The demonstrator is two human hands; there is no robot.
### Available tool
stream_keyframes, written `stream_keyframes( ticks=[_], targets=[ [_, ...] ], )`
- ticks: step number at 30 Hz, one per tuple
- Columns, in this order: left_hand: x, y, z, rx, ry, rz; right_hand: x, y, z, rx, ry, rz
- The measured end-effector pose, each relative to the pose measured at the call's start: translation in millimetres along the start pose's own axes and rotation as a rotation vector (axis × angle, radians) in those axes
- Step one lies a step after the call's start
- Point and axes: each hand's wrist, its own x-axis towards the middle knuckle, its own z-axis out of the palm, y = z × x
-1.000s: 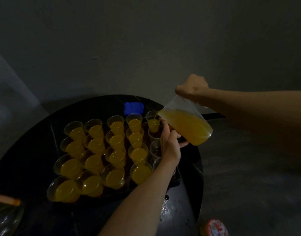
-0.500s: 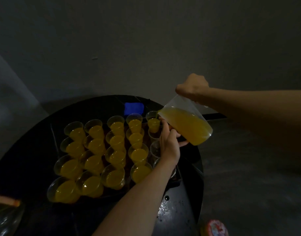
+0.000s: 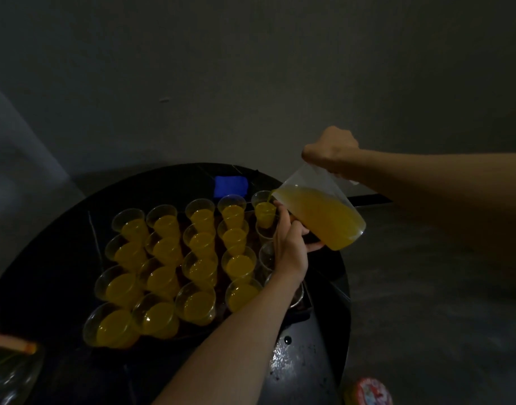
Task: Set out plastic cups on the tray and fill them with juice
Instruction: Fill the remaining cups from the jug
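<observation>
Several clear plastic cups [image 3: 198,267] full of orange juice stand in rows on a dark tray [image 3: 305,312]. My right hand [image 3: 330,149] grips the top of a tilted clear jug [image 3: 321,211] of juice. Its spout hangs over the far right cup [image 3: 264,213] of the back row, and a thin stream runs into that cup. My left hand [image 3: 290,247] is closed around the jug's underside, thumb beside that cup. Empty cups [image 3: 265,252] stand in the right column, partly hidden behind my left hand.
The tray sits on a round black table [image 3: 46,258] against a grey wall. A blue block [image 3: 230,185] lies behind the cups. A clear bottle [image 3: 11,375] is at the lower left, and a red-lidded container [image 3: 370,393] is on the floor at the lower right.
The jug has tipped a little further over the far right cup, and the juice in that cup stands higher. Both hands stay in about the same place.
</observation>
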Motion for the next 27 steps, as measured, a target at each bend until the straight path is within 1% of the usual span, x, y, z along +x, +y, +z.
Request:
stream_keyframes(
  ticks=[10,15,20,27],
  targets=[
    [-1.2,5.0,0.1,0.018,-0.019,0.001,3.1,-2.2,-1.8,0.01,-0.011,0.005],
    [0.5,6.8,-1.0,0.021,-0.024,0.0,2.1,0.6,-2.9,0.015,0.019,0.0],
    [-3.6,13.4,1.1,0.047,0.004,0.001,-0.6,3.9,-3.5,0.071,0.027,-0.011],
    [-23.4,19.6,7.3,0.022,0.015,0.032,-14.4,8.5,-9.1,0.105,0.06,-0.049]
  ],
)
